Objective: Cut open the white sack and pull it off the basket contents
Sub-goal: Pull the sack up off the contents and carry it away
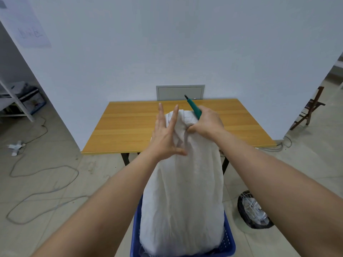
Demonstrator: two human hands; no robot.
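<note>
Sack [182, 191] stands tall and white in the blue basket [229, 244] on the floor, just in front of the worktop's [122, 127] near edge, and its top rises in my view up over the wood. I see my left hand [165, 135] laid flat against the sack's upper left side, fingers [161, 113] straight and spread apart, thumb stretched out across the cloth. My right hand [207, 123] is at the sack's top right: its fingers are curled round a green knife [194, 109], whose dark tip points up and away toward the far edge of the worktop, and the thumb presses a bunched fold of cloth near the sack's top. I cannot tell whether the blade touches the cloth. The basket's contents are hidden under the sack. On the floor to the right of the basket lies a dark bin [253, 210] with clear plastic in it, and a grey cable [42, 182] loops over the floor at left.
</note>
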